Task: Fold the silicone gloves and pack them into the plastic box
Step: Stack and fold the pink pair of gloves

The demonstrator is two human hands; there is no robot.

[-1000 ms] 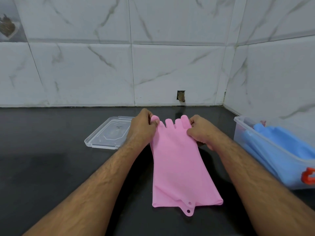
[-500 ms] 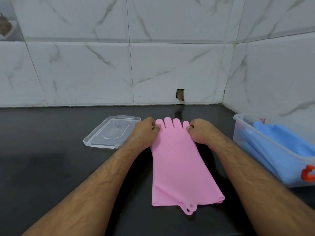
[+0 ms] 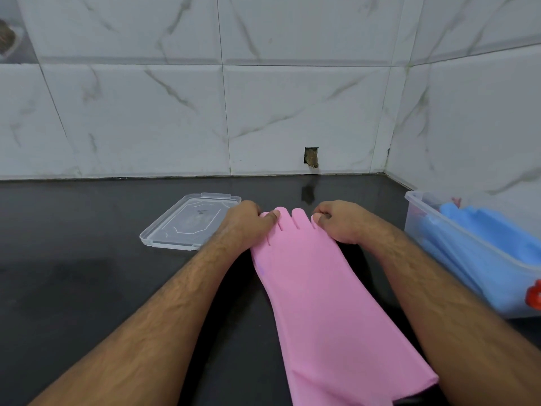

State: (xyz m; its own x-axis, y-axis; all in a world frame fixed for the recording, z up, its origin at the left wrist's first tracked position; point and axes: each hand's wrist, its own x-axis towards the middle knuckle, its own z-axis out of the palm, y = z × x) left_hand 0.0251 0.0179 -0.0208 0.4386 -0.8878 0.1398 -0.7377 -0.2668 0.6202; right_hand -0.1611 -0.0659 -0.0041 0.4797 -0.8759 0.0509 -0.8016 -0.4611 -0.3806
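Note:
A pink silicone glove [image 3: 325, 294] lies flat on the black counter, fingers pointing at the wall, cuff near the bottom edge of the view. My left hand [image 3: 248, 224] pinches the glove's left finger side. On the right finger side my right hand [image 3: 339, 219] pinches it too. The clear plastic box [image 3: 439, 230] stands at the right with blue silicone gloves [image 3: 491, 230] inside it. The box's near end runs out of view.
The box's clear lid [image 3: 190, 221] lies flat on the counter left of my left hand. A white tiled wall with a small hole [image 3: 311, 156] runs behind; a side wall closes the right. An orange clip [image 3: 534, 294] shows on the box.
Both hands have lowered the glove's finger end onto the counter and pushed it a little toward the wall. The view has tilted down, so the cuff sits lower in the frame.

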